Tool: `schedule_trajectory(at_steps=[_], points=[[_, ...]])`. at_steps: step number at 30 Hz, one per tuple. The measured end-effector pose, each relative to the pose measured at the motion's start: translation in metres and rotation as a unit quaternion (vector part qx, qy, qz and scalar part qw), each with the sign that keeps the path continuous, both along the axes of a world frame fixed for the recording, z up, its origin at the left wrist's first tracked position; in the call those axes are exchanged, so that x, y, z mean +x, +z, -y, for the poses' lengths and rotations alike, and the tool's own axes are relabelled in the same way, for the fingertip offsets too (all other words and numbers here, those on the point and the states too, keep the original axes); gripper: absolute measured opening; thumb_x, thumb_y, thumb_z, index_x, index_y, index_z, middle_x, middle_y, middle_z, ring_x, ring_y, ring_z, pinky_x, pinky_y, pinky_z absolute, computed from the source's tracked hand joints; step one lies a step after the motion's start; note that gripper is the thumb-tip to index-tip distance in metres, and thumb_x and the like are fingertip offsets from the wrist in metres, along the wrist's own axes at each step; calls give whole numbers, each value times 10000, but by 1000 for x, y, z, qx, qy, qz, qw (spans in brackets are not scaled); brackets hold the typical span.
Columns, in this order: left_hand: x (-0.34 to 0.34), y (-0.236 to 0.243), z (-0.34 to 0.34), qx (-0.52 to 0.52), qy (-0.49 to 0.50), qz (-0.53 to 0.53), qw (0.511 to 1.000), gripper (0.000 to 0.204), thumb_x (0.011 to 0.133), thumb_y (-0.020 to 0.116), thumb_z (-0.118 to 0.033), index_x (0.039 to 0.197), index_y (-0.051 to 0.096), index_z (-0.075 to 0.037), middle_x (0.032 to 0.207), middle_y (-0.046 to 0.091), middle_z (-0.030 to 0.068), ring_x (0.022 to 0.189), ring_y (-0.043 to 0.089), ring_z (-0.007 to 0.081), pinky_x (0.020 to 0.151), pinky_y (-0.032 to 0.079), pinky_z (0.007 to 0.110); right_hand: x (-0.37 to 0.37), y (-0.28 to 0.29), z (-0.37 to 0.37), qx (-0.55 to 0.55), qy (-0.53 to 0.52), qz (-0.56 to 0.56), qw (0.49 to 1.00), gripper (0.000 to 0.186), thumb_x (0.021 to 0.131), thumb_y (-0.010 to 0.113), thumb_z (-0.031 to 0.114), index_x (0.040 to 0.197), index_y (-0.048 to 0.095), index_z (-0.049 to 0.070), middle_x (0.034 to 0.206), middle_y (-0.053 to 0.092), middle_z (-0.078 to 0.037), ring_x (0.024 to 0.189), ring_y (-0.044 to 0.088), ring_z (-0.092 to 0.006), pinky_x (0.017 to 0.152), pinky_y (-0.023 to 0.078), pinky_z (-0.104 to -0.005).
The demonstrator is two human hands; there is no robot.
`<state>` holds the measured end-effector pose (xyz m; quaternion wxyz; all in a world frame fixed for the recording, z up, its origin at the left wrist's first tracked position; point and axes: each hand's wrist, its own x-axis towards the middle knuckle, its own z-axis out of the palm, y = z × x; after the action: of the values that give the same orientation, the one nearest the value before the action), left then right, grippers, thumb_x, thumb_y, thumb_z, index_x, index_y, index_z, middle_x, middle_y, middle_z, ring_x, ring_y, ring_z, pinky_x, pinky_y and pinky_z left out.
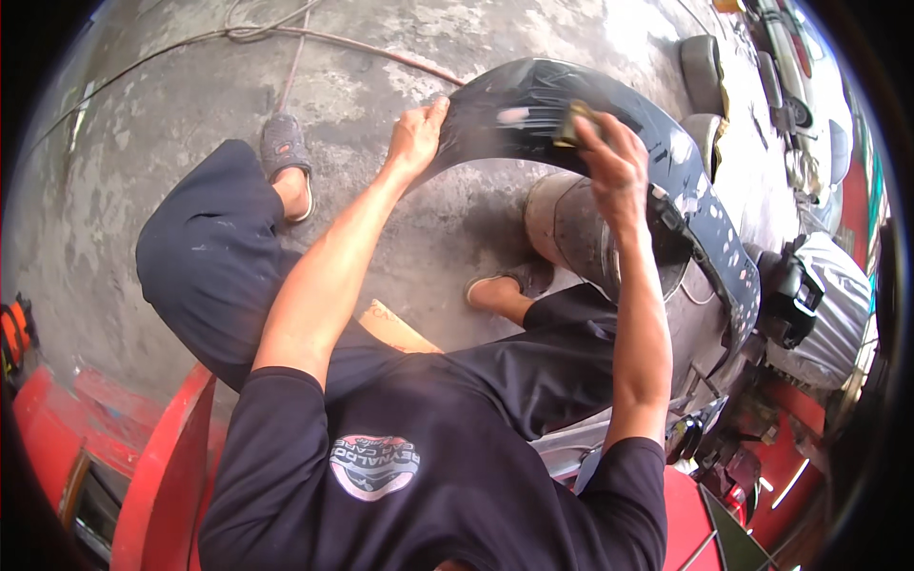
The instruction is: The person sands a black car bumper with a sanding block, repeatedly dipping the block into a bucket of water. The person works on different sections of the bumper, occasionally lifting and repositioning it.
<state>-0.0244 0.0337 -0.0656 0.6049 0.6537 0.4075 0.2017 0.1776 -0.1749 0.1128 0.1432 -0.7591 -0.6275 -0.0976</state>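
Note:
A dark, curved car bumper arches in front of me, with scuffs, pale sanded patches and light spots along its right part. My left hand grips the bumper's left end, thumb at the upper edge. In my right hand is a small yellowish-brown sanding pad, pinched between thumb and fingers. The pad rests against the bumper's scuffed face, right of its middle. Its exact make-up is too small to tell. Under the bumper's right half stands a grimy drum-like container, partly hidden by my right forearm.
A hose loops over the stained concrete floor ahead. Tires stand at the far right. A silver cover and dark parts lie at the right. Red panels flank me; a tan piece lies between my legs.

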Motion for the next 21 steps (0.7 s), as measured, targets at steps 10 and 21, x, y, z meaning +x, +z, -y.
schedule_trajectory(at_steps=[10, 21], points=[[-4, -14, 0, 9, 0, 14, 1000, 722, 1131, 498, -606, 1019, 765, 55, 905, 754, 295, 912, 763, 398, 844, 547, 498, -33, -35, -37, 16, 68, -30, 997, 619, 799, 735, -36, 1347, 796, 246, 1420, 687, -138, 1324, 628, -363, 1163, 458, -506], [-54, 8, 15, -184, -51, -2, 982, 586, 1169, 487, -517, 1127, 753, 4, 841, 752, 159, 658, 741, 247, 563, 605, 397, 40, -30, 45, 82, -144, -101, 981, 580, 904, 793, -1, 1433, 767, 236, 1478, 653, -142, 1383, 575, -331, 1196, 450, -435]])
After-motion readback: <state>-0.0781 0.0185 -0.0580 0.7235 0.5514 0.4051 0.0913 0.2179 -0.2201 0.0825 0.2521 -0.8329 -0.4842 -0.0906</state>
